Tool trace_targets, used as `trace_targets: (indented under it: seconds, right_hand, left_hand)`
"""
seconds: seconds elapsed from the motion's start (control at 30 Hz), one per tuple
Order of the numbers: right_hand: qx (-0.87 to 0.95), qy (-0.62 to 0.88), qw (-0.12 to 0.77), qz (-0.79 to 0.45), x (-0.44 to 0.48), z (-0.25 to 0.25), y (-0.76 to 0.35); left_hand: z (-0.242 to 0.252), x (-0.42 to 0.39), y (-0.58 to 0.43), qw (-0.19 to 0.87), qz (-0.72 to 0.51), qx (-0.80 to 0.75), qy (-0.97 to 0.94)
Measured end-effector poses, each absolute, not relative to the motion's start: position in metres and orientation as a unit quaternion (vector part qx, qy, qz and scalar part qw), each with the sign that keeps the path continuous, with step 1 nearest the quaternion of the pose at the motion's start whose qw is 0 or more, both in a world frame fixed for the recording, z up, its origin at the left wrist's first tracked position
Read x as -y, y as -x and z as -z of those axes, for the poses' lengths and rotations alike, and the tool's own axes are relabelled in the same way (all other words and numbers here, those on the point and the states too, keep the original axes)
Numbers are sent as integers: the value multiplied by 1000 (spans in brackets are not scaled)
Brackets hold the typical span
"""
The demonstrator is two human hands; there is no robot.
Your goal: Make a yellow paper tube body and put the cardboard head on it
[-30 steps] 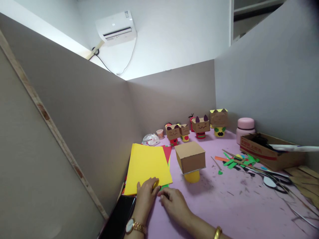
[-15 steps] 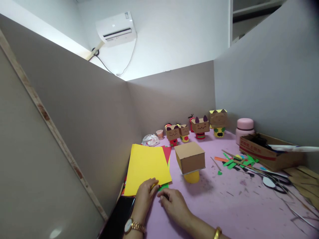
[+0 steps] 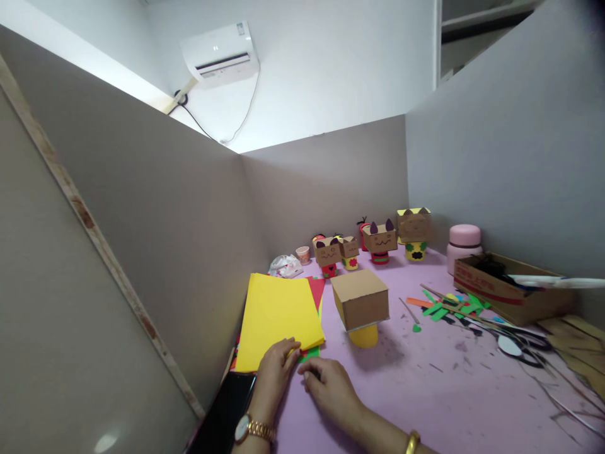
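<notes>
The pink table point(image 3: 425, 391) bears yellow paper point(image 3: 278, 312), scissors point(image 3: 520, 343) and scraps point(image 3: 449, 308).

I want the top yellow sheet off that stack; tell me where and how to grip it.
Best grip the yellow sheet at its near right corner, from the near side: it lies flat on the stack, so only an edge lifts.

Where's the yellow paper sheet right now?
Head view, left of centre on the pink table: the yellow paper sheet lies beside the grey partition, left of the plain cardboard box; the left hand touches its near corner.
</notes>
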State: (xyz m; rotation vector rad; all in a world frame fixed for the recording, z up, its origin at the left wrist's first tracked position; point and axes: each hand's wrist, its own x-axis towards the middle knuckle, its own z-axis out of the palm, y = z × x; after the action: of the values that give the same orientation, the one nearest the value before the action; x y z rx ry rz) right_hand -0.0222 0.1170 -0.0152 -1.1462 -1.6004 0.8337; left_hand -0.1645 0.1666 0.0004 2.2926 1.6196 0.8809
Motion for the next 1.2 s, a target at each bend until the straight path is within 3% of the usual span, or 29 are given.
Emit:
trace_targets:
  seconds: [0.7,1.2]
  right_hand:
    - [658,474,473,-345,-113,8,21]
    - [651,474,472,-360,-116,13,23]
  left_hand:
    - [-5,-163,158,-19,-294,-606,-739]
    - [-13,-157,167,-174,-455,-571,-660]
